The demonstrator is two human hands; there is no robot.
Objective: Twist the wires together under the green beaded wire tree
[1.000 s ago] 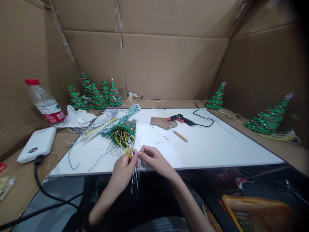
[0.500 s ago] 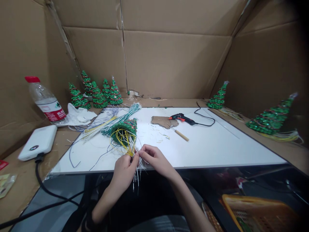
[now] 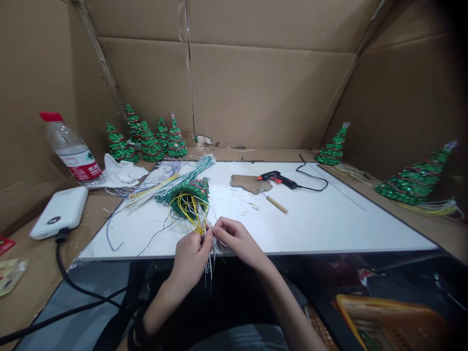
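Pinching the wires (image 3: 208, 243) between them, left hand (image 3: 190, 256) and right hand (image 3: 236, 239) meet fingertip to fingertip; just beyond the grip, the tree (image 3: 188, 195) lies on the board (image 3: 329, 219).

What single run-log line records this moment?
left hand: pinching wires | right hand: pinching wires | tree: lying on board | glue gun: idle
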